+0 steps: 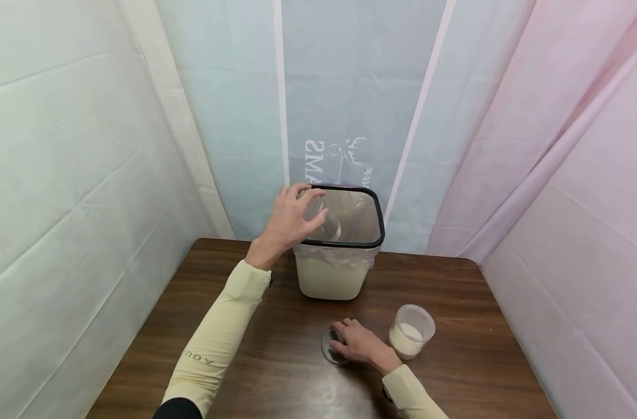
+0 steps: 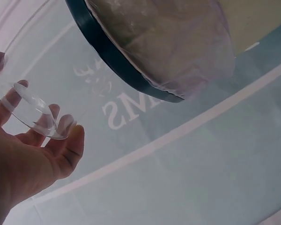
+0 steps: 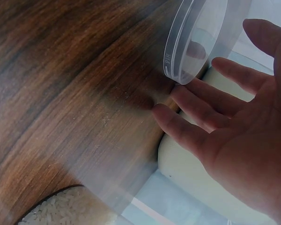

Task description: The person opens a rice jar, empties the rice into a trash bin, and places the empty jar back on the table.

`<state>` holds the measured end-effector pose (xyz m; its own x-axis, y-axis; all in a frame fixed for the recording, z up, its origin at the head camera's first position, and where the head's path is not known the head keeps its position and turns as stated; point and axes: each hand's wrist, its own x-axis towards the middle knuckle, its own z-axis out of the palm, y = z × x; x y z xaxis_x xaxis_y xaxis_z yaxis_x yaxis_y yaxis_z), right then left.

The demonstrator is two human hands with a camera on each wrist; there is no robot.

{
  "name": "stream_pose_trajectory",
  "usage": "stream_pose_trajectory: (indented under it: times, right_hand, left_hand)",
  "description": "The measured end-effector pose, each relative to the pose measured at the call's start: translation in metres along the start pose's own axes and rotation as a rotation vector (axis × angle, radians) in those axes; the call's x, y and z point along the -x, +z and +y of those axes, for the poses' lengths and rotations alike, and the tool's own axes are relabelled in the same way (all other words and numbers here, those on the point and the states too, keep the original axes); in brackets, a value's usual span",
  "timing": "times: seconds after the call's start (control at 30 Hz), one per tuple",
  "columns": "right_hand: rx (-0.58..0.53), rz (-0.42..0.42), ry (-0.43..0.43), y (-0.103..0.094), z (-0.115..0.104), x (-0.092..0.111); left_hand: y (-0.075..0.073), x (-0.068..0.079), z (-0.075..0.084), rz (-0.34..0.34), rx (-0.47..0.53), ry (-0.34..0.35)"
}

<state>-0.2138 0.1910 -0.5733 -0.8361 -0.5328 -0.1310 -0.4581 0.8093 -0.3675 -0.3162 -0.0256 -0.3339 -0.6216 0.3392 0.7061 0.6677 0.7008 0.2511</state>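
Observation:
Up at the bin, my left hand [image 1: 292, 218] grips a clear plastic jar [image 1: 326, 224], tilted with its mouth over the opening. In the left wrist view the fingers curl round the jar's [image 2: 33, 110] transparent wall. The bin [image 1: 331, 276] is cream, with a black rim and a thin plastic bag liner. My right hand [image 1: 357, 343] is low over the table, its fingertips at the edge of a round clear lid [image 1: 331, 355]. From the right wrist, the fingers look loosely extended beside the lid [image 3: 171, 61]. Just right of that hand stands a clear jar of white rice [image 1: 413, 334].
The brown wooden table [image 1: 455, 384] carries all of these. Pale cloth walls [image 1: 88, 203] close in on the left and right, and a blue printed curtain [image 1: 355, 87] hangs behind the bin. Small white specks [image 3: 105, 121] lie on the wood.

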Motion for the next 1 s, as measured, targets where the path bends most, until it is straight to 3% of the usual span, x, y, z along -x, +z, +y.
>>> stream_pose_trajectory:
  times: [0.17,0.4,0.53,0.83,1.0]
  right_hand:
    - [-0.004,-0.006,0.007,0.001,0.0,-0.001]
    - [-0.011,-0.015,0.011,-0.002,-0.001,0.001]
    - [-0.017,-0.012,0.01,-0.004,0.0,0.001]
    - [-0.008,0.001,-0.026,-0.007,-0.003,0.003]
    - [-0.015,-0.001,-0.021,-0.007,-0.003,0.003]
  left_hand:
    - [-0.001,0.002,-0.007,0.012,0.112,-0.061]
    - [-0.006,0.008,-0.017,-0.002,0.31,-0.317]
    - [-0.01,0.012,-0.022,0.013,0.408,-0.416]
    - [-0.018,0.02,-0.031,0.109,0.51,-0.487]
    - [-0.022,0.023,-0.032,0.126,0.608,-0.504]
